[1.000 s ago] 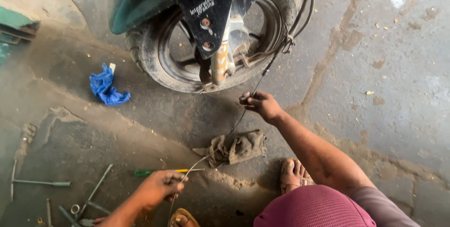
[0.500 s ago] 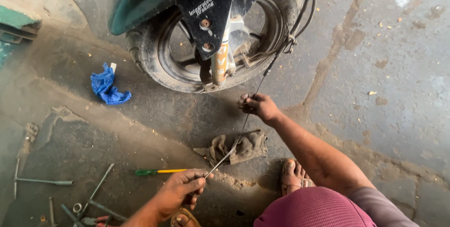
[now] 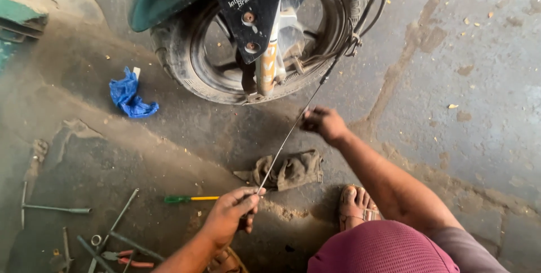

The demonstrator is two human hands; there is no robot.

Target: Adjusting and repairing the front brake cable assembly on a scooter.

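Concrete floor [image 3: 462, 81]: both hands [image 3: 228, 216] [image 3: 322, 123] pinch taut cable [image 3: 287, 138].

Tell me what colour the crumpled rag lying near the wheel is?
Bright blue. The rag shows best in the head view, on the ground left of the wheel.

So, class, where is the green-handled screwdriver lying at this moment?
In the head view, the green-handled screwdriver lies on the concrete floor, lower left of centre, just left of the left hand and below-left of the dirty rag.
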